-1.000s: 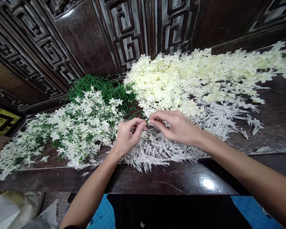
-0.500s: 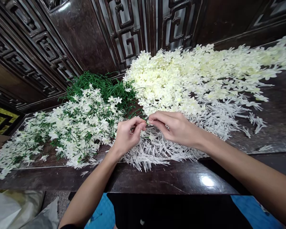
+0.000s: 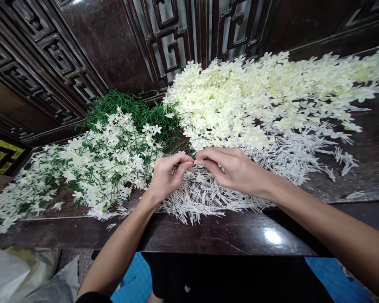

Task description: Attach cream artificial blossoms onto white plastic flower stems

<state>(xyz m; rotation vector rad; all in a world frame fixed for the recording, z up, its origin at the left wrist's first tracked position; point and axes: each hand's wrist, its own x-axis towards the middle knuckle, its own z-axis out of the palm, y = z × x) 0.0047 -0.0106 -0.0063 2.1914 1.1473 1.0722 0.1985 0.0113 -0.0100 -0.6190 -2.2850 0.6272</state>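
Both hands meet fingertip to fingertip over a pile of thin white stamen pieces. My left hand is closed in a pinch, and so is my right hand. Something small and pale sits between their fingertips, too small and covered to name. Left of my left hand lies a heap of white artificial flowers on green stems. Behind it is a tangle of bare green plastic stems. Loose cream-white flower petals are heaped beyond my right hand and stretch to the right.
Everything lies on a dark polished wooden bench with a carved lattice back. Pale plastic bags stand on the floor at lower left. A few stray stamen pieces lie at the right.
The hands keep the same pinch, with fingertips together over the stamen pile. The view has shifted slightly; the piles look unchanged.
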